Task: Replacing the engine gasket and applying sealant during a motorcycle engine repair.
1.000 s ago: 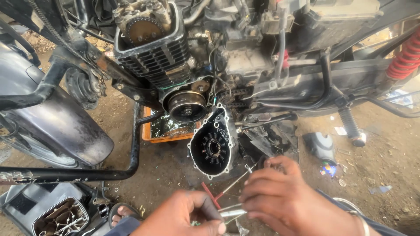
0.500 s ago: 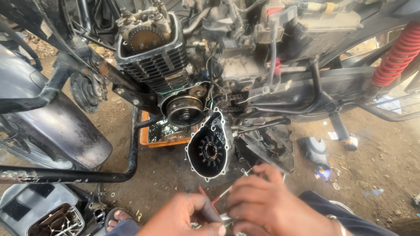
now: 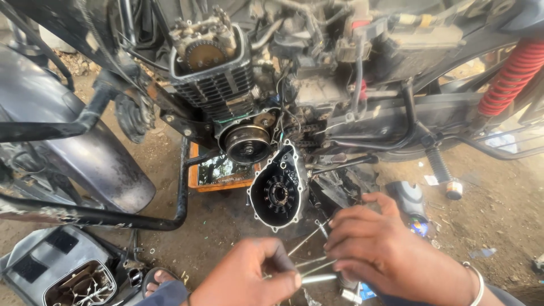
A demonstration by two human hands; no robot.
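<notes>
Below the detached engine side cover [image 3: 279, 194], which hangs from wires beside the exposed flywheel rotor [image 3: 247, 143], the left hand [image 3: 249, 277] pinches the end of a thin silver metal rod [image 3: 317, 278] between thumb and fingertips. The right hand [image 3: 385, 252], just right of the cover's lower edge, curls its fingers loosely over the rod's other end and some thin wires [image 3: 306, 241]. An orange drain tray [image 3: 195, 180] sits left of the cover, under the engine.
</notes>
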